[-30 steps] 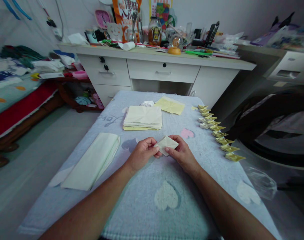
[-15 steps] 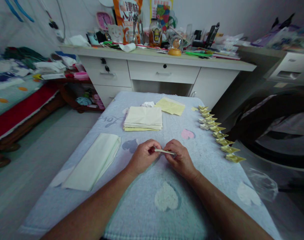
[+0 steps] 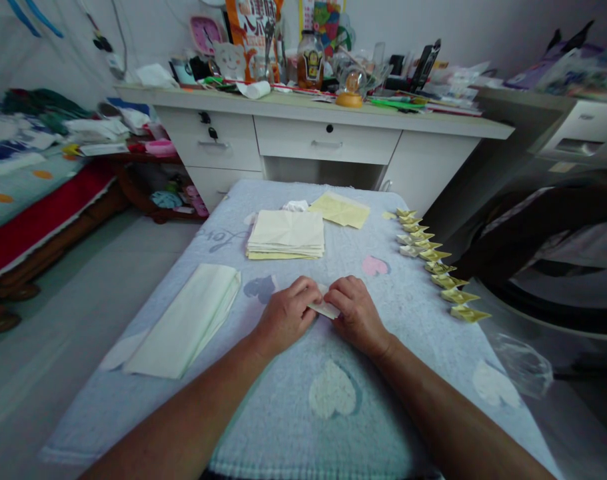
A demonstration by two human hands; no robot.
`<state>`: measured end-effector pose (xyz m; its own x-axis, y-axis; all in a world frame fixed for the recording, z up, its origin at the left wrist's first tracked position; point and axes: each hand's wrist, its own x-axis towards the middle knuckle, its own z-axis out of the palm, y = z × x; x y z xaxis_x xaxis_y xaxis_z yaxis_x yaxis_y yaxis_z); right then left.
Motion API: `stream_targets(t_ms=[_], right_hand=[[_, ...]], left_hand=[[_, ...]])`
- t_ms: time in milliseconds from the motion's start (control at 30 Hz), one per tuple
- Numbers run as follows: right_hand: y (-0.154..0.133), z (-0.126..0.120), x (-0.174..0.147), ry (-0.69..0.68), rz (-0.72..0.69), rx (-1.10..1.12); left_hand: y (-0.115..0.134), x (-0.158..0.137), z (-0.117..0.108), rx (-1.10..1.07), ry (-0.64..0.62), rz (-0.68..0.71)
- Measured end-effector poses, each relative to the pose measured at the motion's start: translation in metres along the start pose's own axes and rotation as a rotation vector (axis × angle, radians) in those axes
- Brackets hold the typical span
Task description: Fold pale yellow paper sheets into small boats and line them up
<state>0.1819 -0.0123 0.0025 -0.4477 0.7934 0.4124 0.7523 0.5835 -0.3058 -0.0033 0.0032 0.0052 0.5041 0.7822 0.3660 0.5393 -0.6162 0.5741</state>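
Note:
A small piece of folded paper (image 3: 325, 308), pale in colour, lies between my two hands over the middle of the cloth. My left hand (image 3: 292, 311) pinches its left end. On the other end the fingers of my right hand (image 3: 356, 312) are closed, hiding part of it. Beyond my hands rests a stack of cream paper sheets (image 3: 286, 230). To the left is a long folded pale sheet (image 3: 186, 323). A row of several folded paper boats (image 3: 440, 269), yellowish, runs along the right side of the cloth.
The blue cloth (image 3: 278, 413) with heart prints covers the work surface. Yellow sheets (image 3: 340, 209) and a crumpled white tissue (image 3: 296, 206) lie behind the stack. A cluttered desk (image 3: 283, 107) stands at the back, a washing machine (image 3: 578, 143) at right, and a clear plastic bag (image 3: 523, 367) below the right edge.
The folded paper, seen edge-on before, now shows its flat upper face, tilted down to the right. My fingers have turned downward and curl over it. The surrounding items stay put.

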Motion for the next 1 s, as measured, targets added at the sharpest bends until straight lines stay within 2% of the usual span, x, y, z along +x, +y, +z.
stream_targets(t_ms=[200, 400, 567, 1000], right_hand=[[-0.001, 0.001, 0.001, -0.092, 0.006, -0.014], [0.006, -0.005, -0.002, -0.181, 0.073, 0.197], [0.007, -0.016, -0.002, -0.269, 0.072, 0.271], [0.017, -0.018, -0.003, -0.284, 0.097, 0.3]], left_hand=[[-0.004, -0.004, 0.002, 0.097, -0.098, 0.043], [-0.006, -0.007, -0.001, 0.156, -0.212, -0.011], [-0.004, -0.005, -0.01, 0.126, -0.311, 0.008], [-0.005, -0.002, -0.013, 0.045, -0.333, -0.058]])
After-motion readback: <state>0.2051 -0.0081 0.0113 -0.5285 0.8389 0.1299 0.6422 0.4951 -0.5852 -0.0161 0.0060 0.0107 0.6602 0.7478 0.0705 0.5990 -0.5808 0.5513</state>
